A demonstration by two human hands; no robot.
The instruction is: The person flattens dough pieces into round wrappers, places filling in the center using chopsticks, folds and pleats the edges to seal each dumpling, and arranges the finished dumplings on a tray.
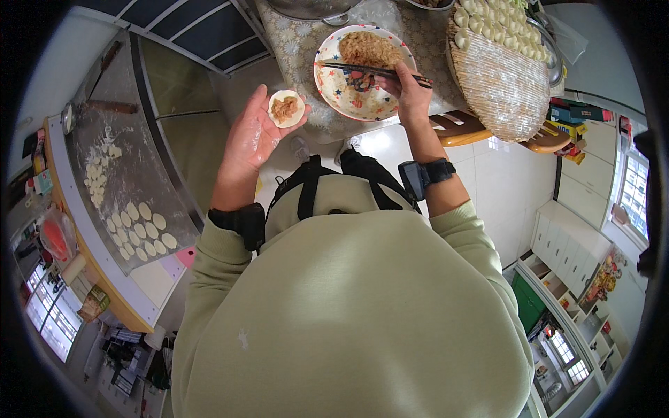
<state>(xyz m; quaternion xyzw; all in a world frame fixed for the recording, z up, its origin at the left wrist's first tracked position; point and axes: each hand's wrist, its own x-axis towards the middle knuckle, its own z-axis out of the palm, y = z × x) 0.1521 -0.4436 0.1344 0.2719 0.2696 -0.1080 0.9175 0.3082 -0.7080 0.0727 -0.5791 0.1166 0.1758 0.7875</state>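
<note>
On the fingers of my left hand [256, 130], palm up, lies a round dough wrapper [279, 121] with a lump of meat filling [285, 108] at its middle. My right hand [410, 94] grips a pair of dark chopsticks [366, 68] over a white patterned bowl [326, 86]. More minced filling [368, 48] is heaped at the far side of that bowl. Right of it, a round woven reed tray [502, 86] dusted with flour bears several rows of folded dumplings [476, 23] at its far edge.
A metal pan [308, 8] and a clear plastic bag [373, 14] stand behind the bowl on the patterned tablecloth [292, 57]. At left, a floured board [157, 172] holds flat wrappers [151, 230], dough pieces [95, 177] and a rolling pin [112, 106]. A wooden chair [460, 137] is under the tray.
</note>
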